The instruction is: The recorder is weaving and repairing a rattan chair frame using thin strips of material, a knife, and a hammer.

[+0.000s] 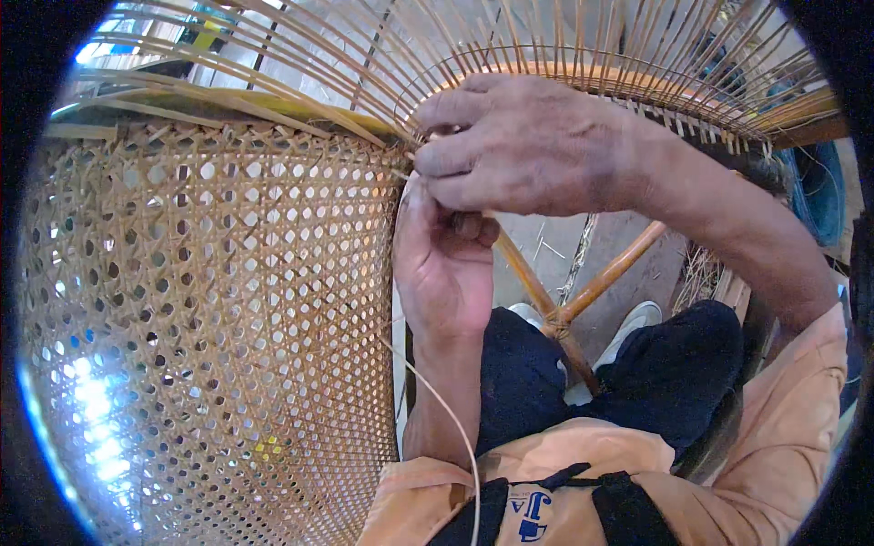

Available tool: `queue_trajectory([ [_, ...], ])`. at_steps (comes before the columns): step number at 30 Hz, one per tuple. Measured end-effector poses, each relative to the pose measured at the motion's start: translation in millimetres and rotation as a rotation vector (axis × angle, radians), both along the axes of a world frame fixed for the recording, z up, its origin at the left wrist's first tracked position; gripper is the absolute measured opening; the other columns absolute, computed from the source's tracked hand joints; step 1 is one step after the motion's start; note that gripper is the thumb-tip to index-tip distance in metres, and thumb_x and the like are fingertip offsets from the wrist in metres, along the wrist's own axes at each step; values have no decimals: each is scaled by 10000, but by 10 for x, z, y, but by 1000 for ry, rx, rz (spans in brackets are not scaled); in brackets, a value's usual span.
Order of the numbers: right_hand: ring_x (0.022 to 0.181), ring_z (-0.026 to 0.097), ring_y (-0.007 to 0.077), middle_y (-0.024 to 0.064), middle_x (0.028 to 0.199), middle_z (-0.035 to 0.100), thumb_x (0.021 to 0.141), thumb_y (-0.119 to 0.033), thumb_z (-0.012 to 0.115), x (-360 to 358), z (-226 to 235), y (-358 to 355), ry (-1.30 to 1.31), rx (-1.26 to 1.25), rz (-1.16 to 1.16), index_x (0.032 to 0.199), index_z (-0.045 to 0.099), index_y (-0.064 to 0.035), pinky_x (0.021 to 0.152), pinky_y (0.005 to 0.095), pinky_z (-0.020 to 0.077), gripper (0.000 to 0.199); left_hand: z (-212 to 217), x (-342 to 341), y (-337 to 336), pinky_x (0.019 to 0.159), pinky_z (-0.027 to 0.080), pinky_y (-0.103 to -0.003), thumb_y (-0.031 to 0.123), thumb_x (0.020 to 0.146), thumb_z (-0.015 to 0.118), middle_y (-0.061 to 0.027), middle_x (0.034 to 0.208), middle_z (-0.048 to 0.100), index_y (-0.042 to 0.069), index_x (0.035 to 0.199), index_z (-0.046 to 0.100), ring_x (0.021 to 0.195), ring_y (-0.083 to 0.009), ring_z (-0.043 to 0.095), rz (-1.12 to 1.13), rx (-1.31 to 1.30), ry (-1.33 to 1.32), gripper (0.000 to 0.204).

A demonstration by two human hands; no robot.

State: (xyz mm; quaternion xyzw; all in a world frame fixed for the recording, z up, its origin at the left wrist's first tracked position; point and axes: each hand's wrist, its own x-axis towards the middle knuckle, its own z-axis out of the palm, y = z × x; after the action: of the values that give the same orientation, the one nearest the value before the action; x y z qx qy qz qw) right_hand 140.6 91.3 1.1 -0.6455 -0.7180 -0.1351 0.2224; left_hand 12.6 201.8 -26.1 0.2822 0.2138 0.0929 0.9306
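A woven cane panel (218,300) with an open hole pattern fills the left side. My hands meet at its upper right corner, by the edge where thin cane spokes fan out. My right hand (537,141) reaches over from the right, back up, with fingers bent and pressed together at the corner. Below it my left hand (446,264) is turned palm up, its fingers curled and partly covered by the right. Whatever is pinched between the fingertips is hidden. A loose pale cane strand (442,400) hangs from the panel's right edge, passing my left forearm.
Long cane spokes (300,41) stick out along the far side, over a curved orange-brown frame rail (583,71). Crossed wooden legs (560,318) stand below, between my shoes. Cane scraps (699,278) lie on the floor at right, near a blue object (815,196).
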Motion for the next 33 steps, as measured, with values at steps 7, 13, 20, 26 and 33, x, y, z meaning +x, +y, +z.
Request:
queue_trajectory([
  [7, 890, 527, 200, 7, 823, 517, 678, -143, 614, 87, -123, 30, 22, 121, -73, 755, 561, -114, 792, 332, 464, 98, -37, 120, 82, 581, 383, -262, 289, 910, 548, 58, 744, 550, 137, 956, 588, 619, -81, 482, -58, -36, 73, 164],
  [13, 867, 539, 200, 16, 805, 521, 661, -134, 624, 56, -155, 34, 115, 112, -100, 736, 568, -106, 785, 327, 471, 98, 12, 145, 139, 572, 398, -274, 287, 911, 550, 46, 730, 567, 121, 943, 591, 586, -88, 482, -105, -77, 118, 174],
  [20, 847, 552, 205, 21, 804, 527, 645, -152, 635, 52, -149, -9, 63, 150, -126, 748, 577, -96, 751, 323, 487, 131, -20, 132, 87, 570, 408, -265, 268, 917, 545, 50, 740, 570, 123, 941, 587, 596, -76, 486, -125, -132, 120, 152],
  [26, 863, 563, 201, 18, 815, 537, 646, -161, 634, 12, -167, -34, 51, 155, -205, 745, 578, -97, 750, 320, 490, 130, -78, 122, 95, 567, 402, -257, 282, 913, 557, 62, 754, 568, 133, 947, 581, 611, -65, 486, -162, -110, 68, 155],
  [33, 866, 566, 199, 19, 805, 543, 654, -177, 628, -32, -201, 35, 80, 152, -261, 745, 582, -105, 757, 326, 484, 126, -22, 128, 107, 564, 403, -230, 274, 925, 541, 70, 752, 578, 136, 918, 589, 593, -53, 471, -147, -207, 84, 146],
])
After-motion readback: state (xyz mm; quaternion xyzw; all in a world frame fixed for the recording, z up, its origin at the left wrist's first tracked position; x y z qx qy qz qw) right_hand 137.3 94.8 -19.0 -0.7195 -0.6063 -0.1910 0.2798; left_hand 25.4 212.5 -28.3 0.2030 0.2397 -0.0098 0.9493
